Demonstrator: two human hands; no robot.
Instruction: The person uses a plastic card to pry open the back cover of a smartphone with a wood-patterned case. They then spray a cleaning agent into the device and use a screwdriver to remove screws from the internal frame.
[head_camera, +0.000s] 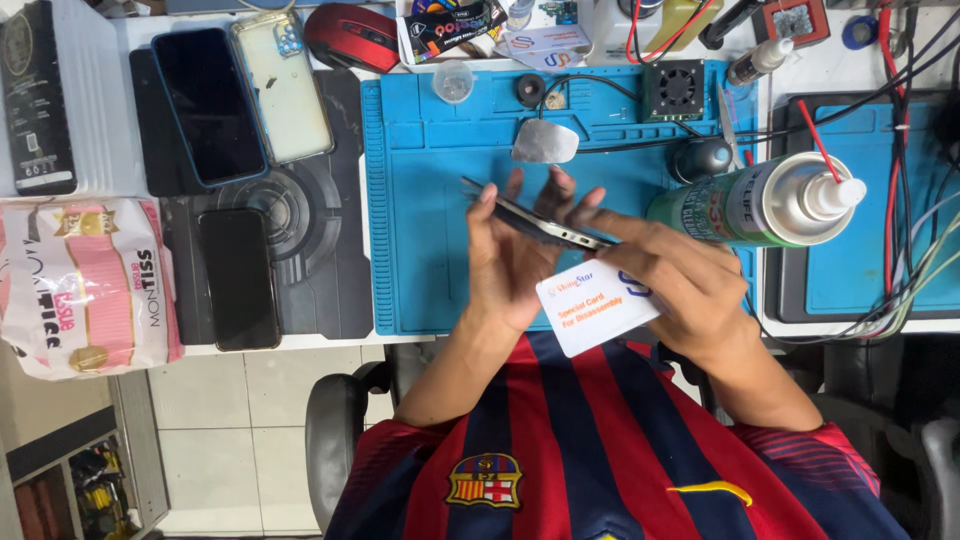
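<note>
Left hand (510, 262) grips thin dark slab phone (535, 222) edge-on, long axis running left-right; right hand (685, 285) pinches white plastic card (595, 307) just below phone's right end.

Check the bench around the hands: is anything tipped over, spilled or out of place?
One thing: the green-and-white spray can with a red straw lies on its side across the edge of the blue work mat, close to the right hand. No spill shows. The left hand holds a dark phone edge-on.
</note>
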